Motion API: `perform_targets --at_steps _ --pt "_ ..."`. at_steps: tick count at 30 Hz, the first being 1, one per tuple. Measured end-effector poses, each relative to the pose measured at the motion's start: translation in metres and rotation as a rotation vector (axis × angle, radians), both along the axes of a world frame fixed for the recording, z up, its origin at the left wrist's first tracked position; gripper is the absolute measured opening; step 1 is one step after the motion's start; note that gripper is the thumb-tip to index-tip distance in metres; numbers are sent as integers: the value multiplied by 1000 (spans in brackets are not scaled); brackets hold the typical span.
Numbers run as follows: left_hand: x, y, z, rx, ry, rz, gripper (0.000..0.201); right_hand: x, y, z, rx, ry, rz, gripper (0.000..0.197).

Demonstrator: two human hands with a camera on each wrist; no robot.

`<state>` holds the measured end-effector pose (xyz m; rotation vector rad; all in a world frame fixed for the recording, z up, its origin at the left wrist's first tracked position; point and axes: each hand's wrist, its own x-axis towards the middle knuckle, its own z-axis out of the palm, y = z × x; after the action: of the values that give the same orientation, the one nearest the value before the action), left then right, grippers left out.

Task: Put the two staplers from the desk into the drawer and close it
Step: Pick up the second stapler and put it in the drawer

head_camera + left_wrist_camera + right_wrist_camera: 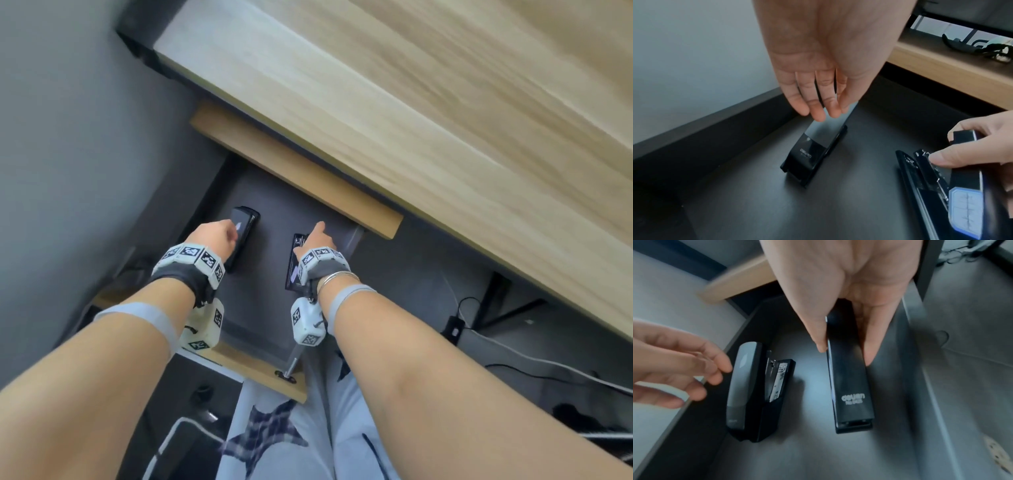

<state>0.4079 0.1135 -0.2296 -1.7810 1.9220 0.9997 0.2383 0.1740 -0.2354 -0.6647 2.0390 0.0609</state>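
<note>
Inside the open drawer (274, 212), the right hand (838, 288) pinched the rigid black stapler (851, 386) by its narrow sides; the left hand (824, 53), fingers relaxed, hovered over the grey-topped stapler (744, 386).

**Two staplers in the open drawer**

The dark drawer (274, 205) stands pulled out beneath the pale wooden bench (411, 102). On its floor lie a grey-topped stapler (744, 386) by the left wall and a long black stapler (851, 386) just beside it, apart

Pale wooden desktop (411, 102) overhead; grey wall (68, 137) left; cables (513, 359), perhaps chargers, on grey floor (428, 274).
</note>
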Motion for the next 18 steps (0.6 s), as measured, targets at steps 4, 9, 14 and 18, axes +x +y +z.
perform_targets --at_steps 4,9,14,18 --pt "-1 -8 -10 -17 19 15 21 4 -3 -19 21 2 -77 52" --pt "-1 -13 -15 -34 31 16 21 15 1 -35 34 11 -126 51" --pt "1 -12 -16 -3 15 20 20 18 2 -38 13 28 -129 47" --pt "7 -5 -11 24 -1 48 23 13 3 -31 24 22 -67 49"
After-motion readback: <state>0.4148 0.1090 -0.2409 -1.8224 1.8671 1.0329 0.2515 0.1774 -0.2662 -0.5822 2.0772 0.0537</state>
